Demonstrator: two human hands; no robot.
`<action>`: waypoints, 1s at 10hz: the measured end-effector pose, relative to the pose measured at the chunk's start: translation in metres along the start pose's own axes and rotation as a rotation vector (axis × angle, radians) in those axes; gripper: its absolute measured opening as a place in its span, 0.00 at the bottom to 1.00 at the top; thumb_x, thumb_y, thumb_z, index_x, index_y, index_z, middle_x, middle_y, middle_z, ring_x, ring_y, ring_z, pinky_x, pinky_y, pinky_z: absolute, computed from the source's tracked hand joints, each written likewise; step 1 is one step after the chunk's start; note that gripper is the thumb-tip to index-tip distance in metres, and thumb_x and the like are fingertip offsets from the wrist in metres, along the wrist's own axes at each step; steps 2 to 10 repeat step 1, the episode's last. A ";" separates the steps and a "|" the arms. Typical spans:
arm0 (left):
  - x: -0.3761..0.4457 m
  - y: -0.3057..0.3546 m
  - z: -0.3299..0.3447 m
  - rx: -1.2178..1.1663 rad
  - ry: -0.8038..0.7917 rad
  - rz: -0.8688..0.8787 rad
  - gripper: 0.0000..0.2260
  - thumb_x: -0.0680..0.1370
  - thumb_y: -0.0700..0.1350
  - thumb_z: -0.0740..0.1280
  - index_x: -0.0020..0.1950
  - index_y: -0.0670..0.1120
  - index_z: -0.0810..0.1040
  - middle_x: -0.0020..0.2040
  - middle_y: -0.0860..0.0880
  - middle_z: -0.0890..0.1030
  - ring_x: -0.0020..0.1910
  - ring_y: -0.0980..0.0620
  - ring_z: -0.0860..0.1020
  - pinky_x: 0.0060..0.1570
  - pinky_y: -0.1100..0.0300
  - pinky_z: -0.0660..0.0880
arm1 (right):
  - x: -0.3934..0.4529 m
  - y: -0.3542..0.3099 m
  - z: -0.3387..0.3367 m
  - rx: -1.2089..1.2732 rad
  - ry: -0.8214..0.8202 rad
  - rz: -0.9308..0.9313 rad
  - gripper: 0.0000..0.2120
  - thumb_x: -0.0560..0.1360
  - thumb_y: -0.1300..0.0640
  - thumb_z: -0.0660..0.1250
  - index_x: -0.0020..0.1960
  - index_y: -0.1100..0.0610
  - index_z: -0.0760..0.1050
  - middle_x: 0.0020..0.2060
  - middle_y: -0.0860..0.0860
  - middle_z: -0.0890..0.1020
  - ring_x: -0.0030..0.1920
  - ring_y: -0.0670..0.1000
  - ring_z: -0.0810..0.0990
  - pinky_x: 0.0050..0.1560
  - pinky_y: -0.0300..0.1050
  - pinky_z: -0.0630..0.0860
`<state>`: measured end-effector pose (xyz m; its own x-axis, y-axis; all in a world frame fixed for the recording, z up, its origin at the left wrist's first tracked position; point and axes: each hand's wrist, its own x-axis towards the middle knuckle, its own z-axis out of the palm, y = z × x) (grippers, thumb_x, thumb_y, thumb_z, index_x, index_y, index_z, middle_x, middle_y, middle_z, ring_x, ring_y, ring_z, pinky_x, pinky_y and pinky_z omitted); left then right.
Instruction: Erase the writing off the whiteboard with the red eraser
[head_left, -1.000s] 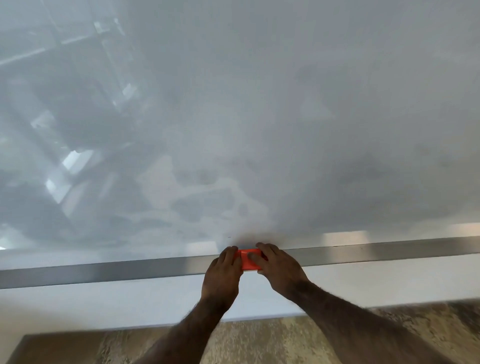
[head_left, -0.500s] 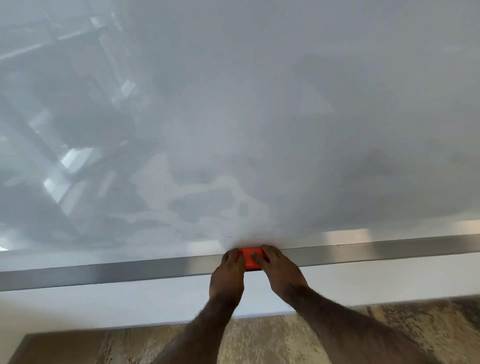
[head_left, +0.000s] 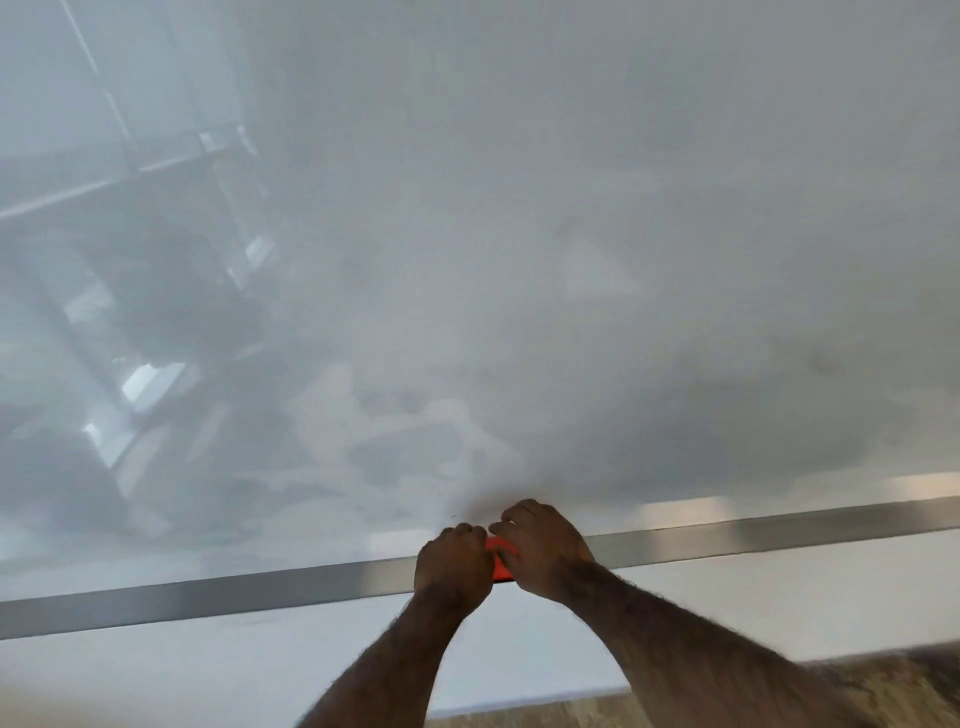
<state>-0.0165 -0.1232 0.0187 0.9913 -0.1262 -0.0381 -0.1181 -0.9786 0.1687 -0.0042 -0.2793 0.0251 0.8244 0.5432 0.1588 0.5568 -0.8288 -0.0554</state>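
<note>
Now | left hand (head_left: 453, 566), right hand (head_left: 543, 556): fingers curled gripping red eraser (head_left: 500, 558) | whiteboard (head_left: 519, 260): no legible writing

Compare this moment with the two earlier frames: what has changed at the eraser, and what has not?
Both hands have closed in: the left hand and right hand now curl over the red eraser, hiding most of it, where fingers lay flatter before. The eraser remains at the metal rail below the whiteboard, which looks unchanged.

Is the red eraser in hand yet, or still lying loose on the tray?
In hand: both the left hand and right hand curl round the red eraser at the metal tray.
</note>
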 end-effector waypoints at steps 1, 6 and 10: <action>0.006 0.007 -0.029 0.018 0.131 0.024 0.10 0.79 0.48 0.56 0.48 0.49 0.76 0.49 0.50 0.79 0.50 0.47 0.79 0.42 0.57 0.68 | 0.009 0.000 -0.021 0.066 0.162 -0.016 0.10 0.76 0.54 0.63 0.47 0.55 0.82 0.42 0.51 0.83 0.48 0.54 0.79 0.46 0.48 0.76; 0.006 0.007 -0.029 0.018 0.131 0.024 0.10 0.79 0.48 0.56 0.48 0.49 0.76 0.49 0.50 0.79 0.50 0.47 0.79 0.42 0.57 0.68 | 0.009 0.000 -0.021 0.066 0.162 -0.016 0.10 0.76 0.54 0.63 0.47 0.55 0.82 0.42 0.51 0.83 0.48 0.54 0.79 0.46 0.48 0.76; 0.006 0.007 -0.029 0.018 0.131 0.024 0.10 0.79 0.48 0.56 0.48 0.49 0.76 0.49 0.50 0.79 0.50 0.47 0.79 0.42 0.57 0.68 | 0.009 0.000 -0.021 0.066 0.162 -0.016 0.10 0.76 0.54 0.63 0.47 0.55 0.82 0.42 0.51 0.83 0.48 0.54 0.79 0.46 0.48 0.76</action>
